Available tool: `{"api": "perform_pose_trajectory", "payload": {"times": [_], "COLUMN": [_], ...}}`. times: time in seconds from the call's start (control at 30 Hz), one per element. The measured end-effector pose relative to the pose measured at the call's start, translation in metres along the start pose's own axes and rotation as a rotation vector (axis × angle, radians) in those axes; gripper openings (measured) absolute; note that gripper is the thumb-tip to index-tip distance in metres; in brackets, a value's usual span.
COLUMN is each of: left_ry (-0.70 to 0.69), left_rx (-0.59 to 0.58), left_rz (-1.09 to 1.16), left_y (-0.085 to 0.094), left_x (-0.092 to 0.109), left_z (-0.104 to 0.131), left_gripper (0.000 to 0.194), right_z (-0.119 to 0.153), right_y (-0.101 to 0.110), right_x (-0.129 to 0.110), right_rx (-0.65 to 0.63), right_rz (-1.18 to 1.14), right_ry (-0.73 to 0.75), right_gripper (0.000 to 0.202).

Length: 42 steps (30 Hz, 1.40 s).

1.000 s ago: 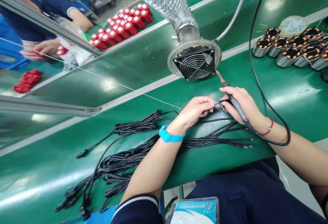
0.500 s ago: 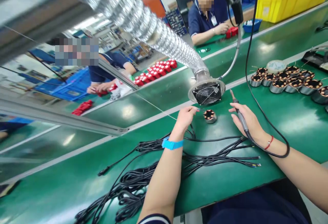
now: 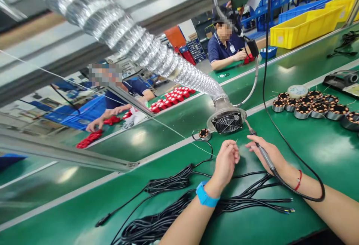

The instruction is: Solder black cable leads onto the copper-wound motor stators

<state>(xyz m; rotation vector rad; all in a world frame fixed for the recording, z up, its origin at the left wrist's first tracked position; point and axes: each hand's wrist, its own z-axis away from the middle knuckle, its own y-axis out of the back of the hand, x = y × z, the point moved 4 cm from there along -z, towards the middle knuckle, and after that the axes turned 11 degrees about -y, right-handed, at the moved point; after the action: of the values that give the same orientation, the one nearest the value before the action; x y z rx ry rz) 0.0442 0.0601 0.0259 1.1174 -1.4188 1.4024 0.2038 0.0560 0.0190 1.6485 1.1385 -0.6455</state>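
Note:
My right hand grips a soldering iron like a pen, its tip pointing up toward the extraction fan. Close beside it, my left hand, with a blue wristband, has its fingers pinched on a thin solder wire that runs off to the upper left. A small stator with copper windings sits at the belt's edge left of the fan, a black lead curling from it. Bundles of black cables lie under my forearms.
A ribbed foil duct feeds the fan. Several wound stators stand in a group at right, by a roll of tape. Across the belt, two co-workers handle red parts. Yellow bins stand far right.
The view has tilted up. The stator that lay between my hands now sits farther left by the belt's edge, and my left hand has drawn back next to the right hand.

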Motion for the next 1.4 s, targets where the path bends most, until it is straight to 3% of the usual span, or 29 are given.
{"api": "perform_pose_trajectory", "payload": {"times": [0.07, 0.27, 0.37, 0.43, 0.5, 0.57, 0.7, 0.8, 0.9, 1.0, 1.13, 1.27, 1.4], "left_ry": [0.068, 0.063, -0.145, -0.297, -0.317, -0.239, -0.094, -0.037, 0.095, 0.181, 0.145, 0.112, 0.17], "left_rx": [-0.054, -0.268, -0.472, -0.57, -0.624, -0.69, -0.77, -0.774, -0.732, -0.66, -0.615, -0.579, -0.511], "left_rz": [0.064, -0.171, -0.598, -0.927, -1.142, -1.263, -1.234, -1.075, -0.911, -0.834, -0.797, -0.725, -0.592], "left_y": [-0.009, -0.013, -0.012, -0.009, -0.005, -0.003, -0.007, -0.013, -0.012, -0.008, -0.003, -0.002, -0.002], "left_x": [-0.009, -0.007, 0.006, 0.013, 0.014, 0.009, 0.002, 0.0, -0.005, -0.011, -0.014, -0.013, -0.011], "left_z": [0.008, 0.015, 0.011, 0.007, 0.001, -0.003, -0.001, 0.004, 0.006, 0.004, -0.001, -0.002, -0.002], "left_gripper": [0.019, 0.027, 0.012, 0.017, 0.021, 0.022, 0.022, 0.023, 0.021, 0.019, 0.014, 0.01, 0.008], "right_z": [0.003, 0.007, 0.004, 0.0, -0.002, 0.0, 0.02, 0.023, 0.004, -0.026, -0.056, -0.058, -0.032], "right_y": [-0.003, -0.002, 0.004, 0.012, 0.028, 0.051, 0.111, 0.161, 0.191, 0.19, 0.17, 0.154, 0.125], "right_x": [-0.002, -0.011, -0.011, -0.012, -0.016, -0.024, -0.025, 0.004, 0.047, 0.082, 0.103, 0.102, 0.082], "right_rx": [-0.03, -0.035, -0.023, -0.015, -0.015, -0.038, -0.132, -0.095, 0.015, 0.051, 0.079, 0.136, -0.038], "right_rz": [-0.026, -0.043, 0.049, 0.115, 0.176, 0.314, 0.646, 0.787, 1.028, 1.166, 1.197, 1.139, 0.994], "right_ry": [-0.011, 0.034, 0.102, 0.144, 0.171, 0.217, 0.27, 0.205, 0.142, 0.095, 0.058, 0.045, 0.156], "right_gripper": [0.031, 0.033, 0.032, 0.031, 0.029, 0.027, 0.034, 0.031, 0.03, 0.032, 0.028, 0.027, 0.019]}}
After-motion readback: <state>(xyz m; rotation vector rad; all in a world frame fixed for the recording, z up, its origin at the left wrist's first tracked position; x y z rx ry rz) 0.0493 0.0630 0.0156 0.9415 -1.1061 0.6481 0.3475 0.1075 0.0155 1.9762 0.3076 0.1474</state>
